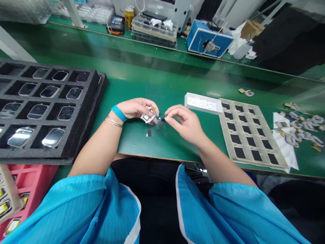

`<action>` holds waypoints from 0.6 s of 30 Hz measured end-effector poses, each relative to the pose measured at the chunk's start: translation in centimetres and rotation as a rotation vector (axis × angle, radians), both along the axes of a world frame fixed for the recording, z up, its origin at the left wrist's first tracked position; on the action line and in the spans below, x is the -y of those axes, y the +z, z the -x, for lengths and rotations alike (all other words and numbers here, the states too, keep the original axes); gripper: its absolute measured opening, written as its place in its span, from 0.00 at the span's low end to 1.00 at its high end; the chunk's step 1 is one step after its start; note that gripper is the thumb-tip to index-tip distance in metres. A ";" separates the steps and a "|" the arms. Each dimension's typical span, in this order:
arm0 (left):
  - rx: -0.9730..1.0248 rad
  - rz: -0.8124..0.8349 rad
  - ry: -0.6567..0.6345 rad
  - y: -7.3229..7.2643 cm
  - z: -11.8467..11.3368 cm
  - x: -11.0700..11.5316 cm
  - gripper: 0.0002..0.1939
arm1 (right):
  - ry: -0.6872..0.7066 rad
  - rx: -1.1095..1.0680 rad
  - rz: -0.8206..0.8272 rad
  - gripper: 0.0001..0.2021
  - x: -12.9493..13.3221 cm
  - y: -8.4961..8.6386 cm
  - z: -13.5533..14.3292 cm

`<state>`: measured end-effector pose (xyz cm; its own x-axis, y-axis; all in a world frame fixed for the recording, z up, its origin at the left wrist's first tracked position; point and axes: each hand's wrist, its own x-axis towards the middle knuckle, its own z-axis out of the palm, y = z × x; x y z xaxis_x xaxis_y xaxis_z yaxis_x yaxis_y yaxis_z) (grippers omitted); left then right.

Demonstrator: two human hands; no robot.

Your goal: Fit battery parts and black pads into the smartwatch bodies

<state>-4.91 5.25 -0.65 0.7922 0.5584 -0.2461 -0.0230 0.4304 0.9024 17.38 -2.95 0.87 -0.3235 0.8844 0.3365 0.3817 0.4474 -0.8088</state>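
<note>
My left hand curls around a small shiny part over the green table, hiding some. Its yellow bit is on the far side; its long way is too blurry. My right hand pinches nearby, on what I can't tell.

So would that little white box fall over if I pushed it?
The white box would probably slide, not tip: it's low and lies flat on the green table. Tilted, its tiny specks might spill, since the top looks open.
</note>
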 end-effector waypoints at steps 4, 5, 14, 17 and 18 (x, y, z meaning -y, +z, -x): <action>-0.058 0.038 0.463 -0.3 -2.0 0.1 0.09 | -0.056 -0.186 0.014 0.11 -3.6 0.1 0.2; -0.083 0.048 0.533 -0.3 -2.6 0.4 0.08 | -0.059 -0.220 0.042 0.12 -4.3 -0.4 0.4; -0.164 0.024 0.652 0.2 -4.9 2.1 0.04 | -0.129 -0.320 0.128 0.12 -5.2 -4.0 1.3; -0.169 0.028 0.670 0.0 -5.0 2.0 0.04 | -0.098 -0.373 0.151 0.15 -4.9 -3.9 1.5; -0.167 0.029 0.677 0.0 -5.1 2.0 0.04 | -0.095 -0.395 0.158 0.16 -4.9 -3.9 1.6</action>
<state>0.14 3.28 -0.64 0.2223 0.9075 -0.3563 -0.1565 0.3939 0.9057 15.79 1.92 -3.07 -0.1121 0.9545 0.2763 0.0630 0.2843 -0.9567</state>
